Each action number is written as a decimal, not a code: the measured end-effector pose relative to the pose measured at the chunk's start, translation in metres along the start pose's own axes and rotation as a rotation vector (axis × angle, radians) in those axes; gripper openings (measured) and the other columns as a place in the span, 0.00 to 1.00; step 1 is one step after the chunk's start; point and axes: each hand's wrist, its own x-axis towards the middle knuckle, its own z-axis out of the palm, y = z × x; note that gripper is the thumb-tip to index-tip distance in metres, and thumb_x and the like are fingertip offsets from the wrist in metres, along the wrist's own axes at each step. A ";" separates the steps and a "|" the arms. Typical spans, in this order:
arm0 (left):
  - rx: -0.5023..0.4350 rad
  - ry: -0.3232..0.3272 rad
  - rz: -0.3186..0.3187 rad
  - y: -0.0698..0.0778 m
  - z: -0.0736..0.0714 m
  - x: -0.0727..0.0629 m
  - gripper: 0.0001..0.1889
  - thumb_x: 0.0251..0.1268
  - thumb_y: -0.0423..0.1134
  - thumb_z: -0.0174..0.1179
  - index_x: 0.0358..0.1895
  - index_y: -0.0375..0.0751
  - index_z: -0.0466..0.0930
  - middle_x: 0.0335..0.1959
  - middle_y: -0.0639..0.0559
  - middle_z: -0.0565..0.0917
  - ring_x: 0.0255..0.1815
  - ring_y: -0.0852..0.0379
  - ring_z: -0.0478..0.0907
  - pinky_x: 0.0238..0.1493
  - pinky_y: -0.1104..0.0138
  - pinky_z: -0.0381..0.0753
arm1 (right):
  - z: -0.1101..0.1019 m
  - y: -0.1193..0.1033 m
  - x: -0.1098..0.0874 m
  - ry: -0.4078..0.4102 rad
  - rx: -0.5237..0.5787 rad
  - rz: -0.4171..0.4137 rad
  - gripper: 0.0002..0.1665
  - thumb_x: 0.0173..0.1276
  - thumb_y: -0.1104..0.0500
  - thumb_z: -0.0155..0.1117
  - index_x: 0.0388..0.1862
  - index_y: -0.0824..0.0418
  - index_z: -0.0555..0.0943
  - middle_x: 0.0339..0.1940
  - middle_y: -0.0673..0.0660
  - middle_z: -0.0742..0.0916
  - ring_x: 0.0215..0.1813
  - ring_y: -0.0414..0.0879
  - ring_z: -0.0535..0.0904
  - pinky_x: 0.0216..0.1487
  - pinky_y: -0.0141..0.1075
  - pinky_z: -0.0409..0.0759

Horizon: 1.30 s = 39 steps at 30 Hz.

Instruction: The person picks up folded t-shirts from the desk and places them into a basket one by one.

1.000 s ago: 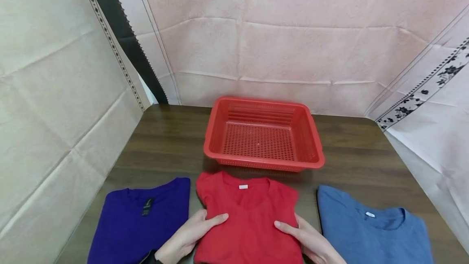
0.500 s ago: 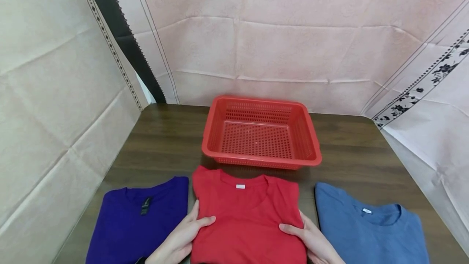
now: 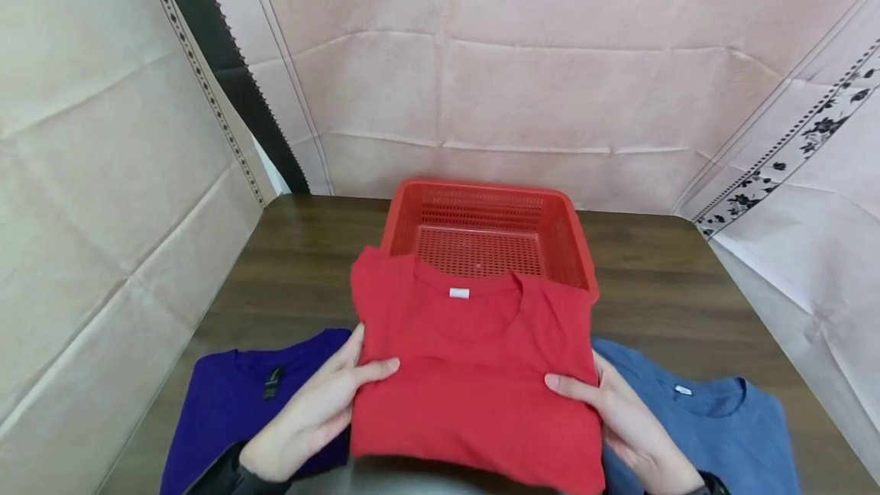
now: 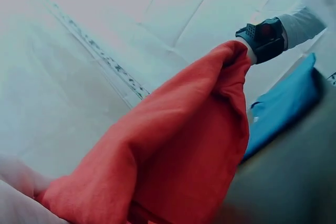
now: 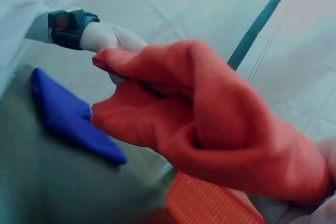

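Together, the left hand (image 3: 311, 406) and the right hand (image 3: 627, 418) pinch the red shirt (image 3: 474, 380) by both sides, holding it up near the red basket (image 3: 495, 190).

In the head view, the near wall of the red basket (image 3: 481, 187), at the far edge of the table (image 3: 309, 273), is largely hidden by the red shirt (image 3: 474, 384), under which most fingers of the left hand (image 3: 319, 403) and right hand (image 3: 629, 415) are concealed. Toward the table's left and right edges, the purple shirt (image 3: 237, 407) and blue shirt (image 3: 722, 426) are partly covered by those hands and cropped below. In the wrist views, each camera's own hand is blurred and cut off.
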 end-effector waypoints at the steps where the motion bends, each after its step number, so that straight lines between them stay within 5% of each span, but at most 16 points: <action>1: 0.003 -0.006 0.010 0.008 0.000 0.003 0.53 0.72 0.34 0.60 0.83 0.56 0.26 0.81 0.44 0.51 0.75 0.45 0.60 0.69 0.52 0.67 | 0.001 -0.007 0.002 0.004 0.005 -0.011 0.31 0.75 0.60 0.62 0.71 0.55 0.61 0.59 0.52 0.82 0.58 0.48 0.82 0.58 0.42 0.82; 4: 0.015 -0.034 0.028 0.028 0.000 0.013 0.50 0.73 0.32 0.58 0.83 0.60 0.29 0.78 0.44 0.57 0.71 0.47 0.66 0.65 0.55 0.72 | 0.000 -0.026 0.009 0.015 0.012 -0.025 0.29 0.75 0.60 0.62 0.69 0.54 0.62 0.58 0.52 0.82 0.56 0.47 0.84 0.56 0.42 0.83; 8: 0.037 -0.052 0.046 0.055 0.002 0.037 0.48 0.74 0.31 0.55 0.83 0.60 0.31 0.78 0.46 0.56 0.72 0.47 0.63 0.68 0.56 0.70 | -0.005 -0.051 0.023 0.019 0.009 -0.057 0.26 0.75 0.60 0.61 0.67 0.53 0.64 0.57 0.53 0.81 0.54 0.46 0.85 0.54 0.42 0.85; 15: 0.020 -0.045 0.065 0.107 0.017 0.094 0.49 0.75 0.29 0.52 0.82 0.63 0.27 0.80 0.50 0.51 0.76 0.47 0.56 0.73 0.52 0.63 | -0.024 -0.099 0.064 0.051 -0.018 -0.099 0.25 0.75 0.58 0.62 0.65 0.49 0.64 0.56 0.51 0.79 0.50 0.44 0.85 0.49 0.40 0.86; 21: 0.053 0.010 0.084 0.138 0.023 0.141 0.43 0.74 0.31 0.55 0.83 0.64 0.43 0.75 0.49 0.60 0.72 0.48 0.60 0.70 0.53 0.66 | -0.039 -0.132 0.105 0.073 -0.006 -0.116 0.32 0.74 0.58 0.64 0.70 0.48 0.61 0.60 0.52 0.75 0.52 0.44 0.83 0.49 0.38 0.86; 24: 0.031 0.026 0.065 0.139 0.021 0.163 0.42 0.74 0.31 0.55 0.82 0.64 0.46 0.74 0.48 0.61 0.72 0.48 0.60 0.71 0.52 0.66 | -0.048 -0.136 0.125 0.079 0.003 -0.095 0.36 0.74 0.60 0.64 0.73 0.47 0.58 0.62 0.52 0.72 0.54 0.45 0.81 0.49 0.38 0.86; 30: 0.017 0.097 -0.002 0.123 0.008 0.198 0.47 0.73 0.29 0.55 0.83 0.63 0.36 0.78 0.47 0.55 0.74 0.46 0.58 0.73 0.51 0.62 | -0.062 -0.121 0.162 0.082 0.001 -0.020 0.28 0.74 0.62 0.62 0.68 0.48 0.63 0.59 0.52 0.74 0.53 0.45 0.80 0.50 0.38 0.84; 35: 0.040 0.122 -0.056 0.104 -0.001 0.213 0.48 0.72 0.26 0.54 0.84 0.58 0.35 0.79 0.45 0.54 0.75 0.45 0.57 0.75 0.51 0.61 | -0.065 -0.108 0.180 0.131 -0.068 0.016 0.31 0.74 0.64 0.61 0.71 0.49 0.64 0.57 0.51 0.76 0.54 0.46 0.77 0.51 0.39 0.82; 39: 0.122 0.155 -0.097 0.093 -0.005 0.218 0.49 0.68 0.23 0.54 0.84 0.51 0.34 0.81 0.45 0.49 0.77 0.44 0.52 0.77 0.52 0.57 | -0.061 -0.106 0.184 0.153 -0.181 0.019 0.43 0.74 0.66 0.60 0.82 0.52 0.54 0.67 0.57 0.73 0.61 0.50 0.73 0.58 0.40 0.78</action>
